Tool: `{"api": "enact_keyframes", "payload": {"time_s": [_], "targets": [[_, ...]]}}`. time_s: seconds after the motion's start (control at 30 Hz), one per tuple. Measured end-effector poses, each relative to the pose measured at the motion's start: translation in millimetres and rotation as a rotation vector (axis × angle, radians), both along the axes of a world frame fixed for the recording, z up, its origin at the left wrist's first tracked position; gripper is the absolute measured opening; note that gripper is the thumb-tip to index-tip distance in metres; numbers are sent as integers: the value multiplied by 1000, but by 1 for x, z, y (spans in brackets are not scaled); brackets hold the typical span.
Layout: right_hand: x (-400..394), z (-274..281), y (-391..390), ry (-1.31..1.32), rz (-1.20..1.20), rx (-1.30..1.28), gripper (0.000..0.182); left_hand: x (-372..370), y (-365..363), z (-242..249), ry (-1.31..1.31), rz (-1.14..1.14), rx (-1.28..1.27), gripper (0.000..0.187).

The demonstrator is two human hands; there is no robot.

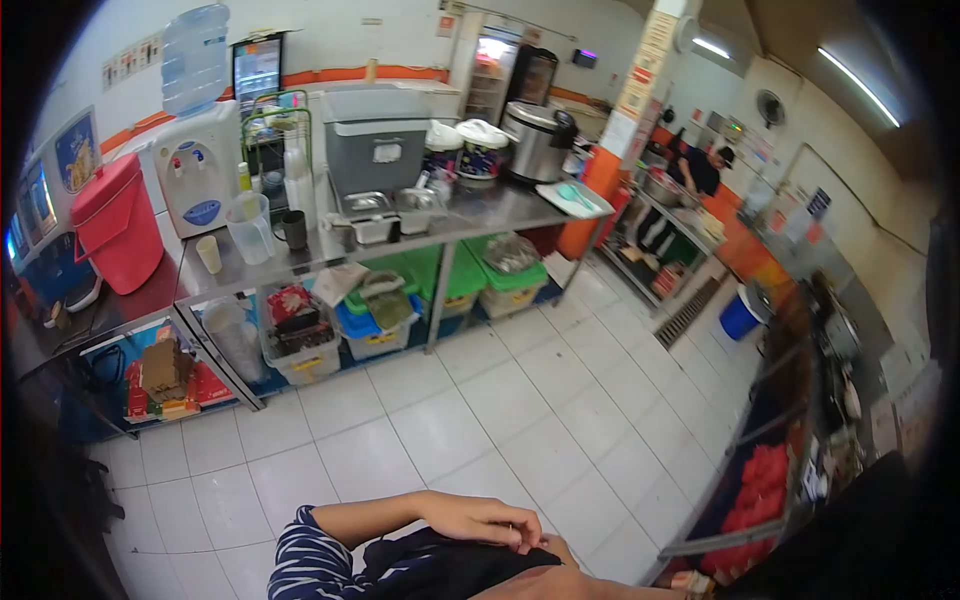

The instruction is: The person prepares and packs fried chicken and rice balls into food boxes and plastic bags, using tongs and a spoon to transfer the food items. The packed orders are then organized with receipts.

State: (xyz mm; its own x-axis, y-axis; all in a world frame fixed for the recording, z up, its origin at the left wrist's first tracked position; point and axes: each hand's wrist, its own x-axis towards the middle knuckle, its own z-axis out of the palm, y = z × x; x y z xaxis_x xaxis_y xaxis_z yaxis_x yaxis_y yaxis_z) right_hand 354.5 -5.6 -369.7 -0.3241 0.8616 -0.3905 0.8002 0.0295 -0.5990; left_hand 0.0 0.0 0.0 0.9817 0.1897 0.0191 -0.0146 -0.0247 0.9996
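In the head view, bottom centre, the left hand (485,520) is lying loosely half-curled, no object showing, just above dark cloth (430,560); a bare arm (545,584) is crossing below, and I cannot tell the right hand's state. Keeping the fingers relaxed seems best. One water dispenser (195,165) is standing upper left, two white-lidded tubs (482,155) upper centre; one co-worker (700,172) is leaning upper right.

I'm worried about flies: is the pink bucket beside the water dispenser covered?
Covered: a matching lid sits across the top of the pink bucket, and no open mouth shows.
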Motion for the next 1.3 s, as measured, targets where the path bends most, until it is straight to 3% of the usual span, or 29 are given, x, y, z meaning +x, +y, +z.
{"api": "enact_keyframes", "payload": {"time_s": [0.07,0.1,0.17,0.2,0.23,0.27,0.37,0.4,0.43,0.47,0.5,0.57,0.6,0.63,0.67,0.73,0.77,0.87,0.97,1.03,1.1,1.17,1.3], "targets": [[-7,-7,40,-1,112,-18,38,-21,-4,6,-338,129,-276,51],[-19,14,168,-100,162,-32,38,-66,100,-5,-423,142,-271,51],[-66,10,248,-123,259,-65,37,-107,138,0,-552,259,189,45],[-124,54,309,93,1,-147,32,-124,166,6,-475,240,317,28],[-152,31,389,71,129,209,28,-139,192,11,-459,263,322,28],[-214,100,444,26,129,405,19,-155,220,16,-446,312,269,26],[-383,213,610,561,99,524,16,-217,278,30,-490,511,188,17],[-433,239,663,560,201,797,17,-244,293,30,-465,681,188,15],[-485,286,684,791,129,727,17,-269,307,28,-440,850,182,13],[-527,309,720,858,127,826,18,-290,319,23,-443,864,186,13],[-562,330,750,943,73,766,22,-310,329,15,-324,1097,177,11],[-609,363,790,1030,-5,691,26,-352,361,2,-113,1508,265,7],[-617,374,799,1199,-156,409,35,-371,377,-8,-23,1683,356,6],[-623,380,814,1356,-302,133,43,-388,392,-15,-124,1896,45,8],[-624,386,840,1359,-306,147,43,-411,412,-21,-236,2126,45,6],[-619,391,883,1319,-114,-387,55,-468,440,-18,-290,2376,233,16],[-627,397,896,1326,-118,-384,55,-497,452,-9,-414,2430,62,22],[-649,436,913,1038,208,-478,53,-572,488,27,-361,2278,-48,48],[-668,444,939,994,361,-459,46,-595,527,90,-233,2136,-217,50],[-676,449,934,884,281,-337,36,-607,539,103,-161,2120,-255,49],[-676,460,924,902,264,-334,30,-611,553,104,-92,2103,-299,48],[-677,455,931,938,308,-339,27,-607,559,96,321,2246,-53,44],[-669,440,956,961,434,-339,26,-612,548,56,166,2281,116,42]]}}
